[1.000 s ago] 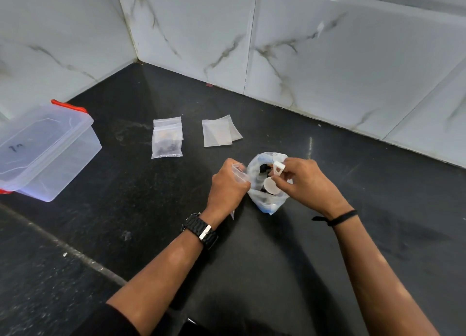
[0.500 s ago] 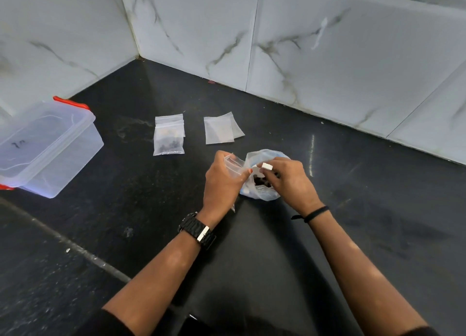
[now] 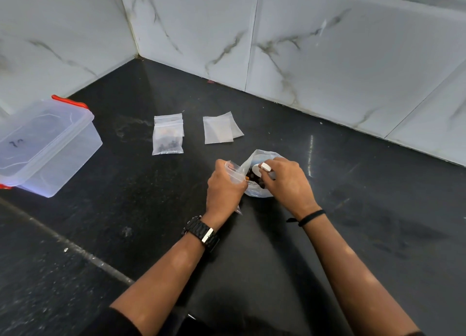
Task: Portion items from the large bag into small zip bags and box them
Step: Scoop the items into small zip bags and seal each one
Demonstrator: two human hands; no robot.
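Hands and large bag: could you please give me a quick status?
Left hand holds a small zip bag open. Right hand pinches a white piece over the large bag. Nothing in the way.

I saw a black speckled stone counter (image 3: 353, 234) with a dull sheen, backed by glossy white marble-look wall tiles (image 3: 327, 58) that threw back the light. The clear rectangular plastic box (image 3: 48, 146) with red clips looked smooth and faintly frosted, and the small flat zip bags (image 3: 218, 130) and the large crinkled clear bag (image 3: 259, 191) were thin shiny plastic film. I noted a black link watch strap (image 3: 201, 232) with a bright metal clasp.
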